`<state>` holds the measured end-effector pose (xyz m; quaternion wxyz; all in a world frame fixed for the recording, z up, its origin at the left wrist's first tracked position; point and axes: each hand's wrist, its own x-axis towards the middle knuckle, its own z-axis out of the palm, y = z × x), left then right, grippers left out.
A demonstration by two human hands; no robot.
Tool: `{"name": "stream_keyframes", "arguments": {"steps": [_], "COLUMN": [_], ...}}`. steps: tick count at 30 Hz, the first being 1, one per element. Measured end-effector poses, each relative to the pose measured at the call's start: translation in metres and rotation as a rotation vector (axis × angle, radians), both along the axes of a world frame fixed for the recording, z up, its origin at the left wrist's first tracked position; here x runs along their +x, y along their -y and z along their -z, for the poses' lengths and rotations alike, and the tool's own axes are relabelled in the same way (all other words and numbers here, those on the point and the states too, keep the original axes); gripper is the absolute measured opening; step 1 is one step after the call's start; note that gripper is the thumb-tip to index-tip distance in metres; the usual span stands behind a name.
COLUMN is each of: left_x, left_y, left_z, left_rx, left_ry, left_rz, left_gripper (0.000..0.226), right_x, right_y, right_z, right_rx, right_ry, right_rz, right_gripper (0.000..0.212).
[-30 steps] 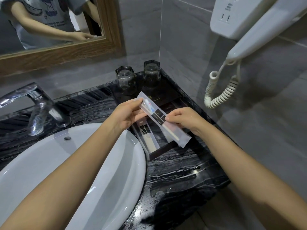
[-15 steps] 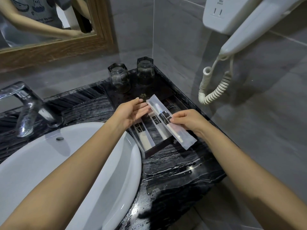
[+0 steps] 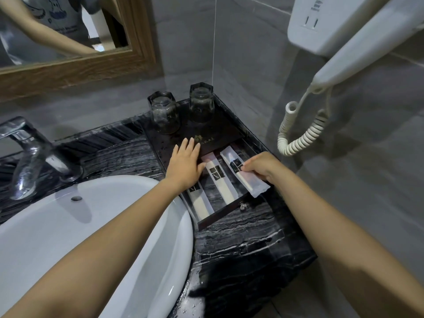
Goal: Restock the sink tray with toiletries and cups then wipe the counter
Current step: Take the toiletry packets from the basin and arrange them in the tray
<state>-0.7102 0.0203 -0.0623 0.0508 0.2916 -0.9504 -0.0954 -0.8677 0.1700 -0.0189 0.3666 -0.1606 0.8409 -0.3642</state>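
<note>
A dark tray (image 3: 220,215) sits in the counter's back right corner. Two upside-down glass cups (image 3: 163,112) (image 3: 201,102) stand at its far end. Two wrapped toiletry packets (image 3: 221,183) (image 3: 199,203) lie in its near compartment. A third packet (image 3: 249,177) lies slanted at the tray's right side, its near end over the rim, and my right hand (image 3: 263,167) pinches it. My left hand (image 3: 184,165) lies flat with spread fingers on the tray's raised part, beside the packets.
A white basin (image 3: 96,237) fills the lower left, with a chrome faucet (image 3: 29,154) behind it. A wall-mounted hair dryer (image 3: 358,42) with a coiled cord (image 3: 300,131) hangs on the right. A wood-framed mirror (image 3: 68,65) is above. The black marble counter (image 3: 241,244) looks wet.
The packet has come down from the air onto the right side of the tray. My left hand has let go of it and now lies flat on the tray.
</note>
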Motion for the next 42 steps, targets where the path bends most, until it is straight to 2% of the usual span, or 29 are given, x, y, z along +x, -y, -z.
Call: {"name": "stream_keyframes", "arguments": {"steps": [3, 7, 12, 15, 18, 19, 22, 25, 30, 34, 35, 37, 39, 42], "left_x": [0.003, 0.007, 0.008, 0.008, 0.008, 0.008, 0.008, 0.008, 0.009, 0.007, 0.008, 0.010, 0.015, 0.021], "left_y": [-0.002, -0.003, -0.004, -0.003, -0.002, -0.002, -0.002, -0.001, -0.001, 0.003, 0.005, 0.010, 0.013, 0.014], "left_z": [0.012, 0.019, 0.019, 0.020, 0.022, 0.022, 0.024, 0.025, 0.024, 0.017, 0.014, 0.008, 0.006, 0.006], "left_rx": [-0.010, -0.013, -0.019, -0.023, -0.029, -0.032, -0.034, -0.036, -0.017, 0.084, 0.131, 0.200, 0.204, 0.183], "left_ry": [0.089, 0.083, 0.065, 0.056, 0.050, 0.049, 0.044, 0.035, 0.038, 0.028, 0.008, -0.027, -0.038, -0.035], "left_rz": [0.028, 0.051, 0.055, 0.057, 0.061, 0.062, 0.059, 0.061, 0.059, 0.067, 0.074, 0.086, 0.082, 0.070], "left_gripper": [0.069, 0.071, 0.071, 0.072, 0.072, 0.072, 0.072, 0.072, 0.073, 0.067, 0.065, 0.060, 0.059, 0.060], "right_x": [-0.002, -0.006, -0.005, -0.006, -0.005, -0.003, -0.001, -0.001, 0.001, 0.011, 0.016, 0.028, 0.039, 0.046], "right_y": [0.014, 0.024, 0.028, 0.030, 0.029, 0.028, 0.025, 0.022, 0.017, 0.016, 0.017, 0.022, 0.028, 0.035], "right_z": [0.006, 0.019, 0.034, 0.040, 0.044, 0.044, 0.045, 0.046, 0.043, 0.041, 0.041, 0.041, 0.043, 0.049], "right_rx": [0.058, 0.096, 0.120, 0.155, 0.202, 0.214, 0.257, 0.285, 0.338, 0.277, 0.234, 0.187, 0.224, 0.285], "right_ry": [-0.065, -0.130, -0.211, -0.305, -0.454, -0.503, -0.604, -0.666, -0.715, -0.877, -0.886, -0.788, -0.661, -0.603], "right_rz": [-0.047, -0.056, -0.054, -0.085, -0.144, -0.171, -0.252, -0.311, -0.376, -0.422, -0.434, -0.467, -0.490, -0.485], "right_gripper": [0.025, 0.028, 0.009, 0.012, 0.032, 0.030, 0.006, 0.026, 0.028, 0.035, 0.035, 0.032, 0.030, 0.030]}}
